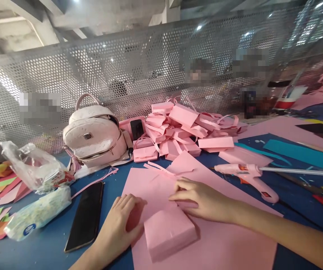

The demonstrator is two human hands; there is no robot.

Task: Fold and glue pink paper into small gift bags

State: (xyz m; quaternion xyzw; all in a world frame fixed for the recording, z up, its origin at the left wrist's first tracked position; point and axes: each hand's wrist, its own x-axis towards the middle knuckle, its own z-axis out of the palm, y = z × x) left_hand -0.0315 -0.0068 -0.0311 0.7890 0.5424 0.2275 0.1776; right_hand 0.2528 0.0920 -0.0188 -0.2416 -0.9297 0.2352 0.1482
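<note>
A folded pink paper bag (169,232) lies on a large pink paper sheet (234,240), its boxy end toward me. My left hand (122,221) rests at the bag's left side, thumb and forefinger apart in a loose curve and nothing visible between them. On the far right side of the bag, my right hand (196,197) has its fingers curled, with the thumb and forefinger pressed on the pink paper. Its fingertips partly cover that edge. Just beyond lie thin pink paper strips (161,168).
Behind is a heap of pink paper bags (178,127) beside a white backpack (94,131). A pink glue gun (248,174) lies right, a black phone (85,215) left, near a tissue pack (39,213) and clear plastic bag (34,165). A perforated metal screen (139,67) stands behind.
</note>
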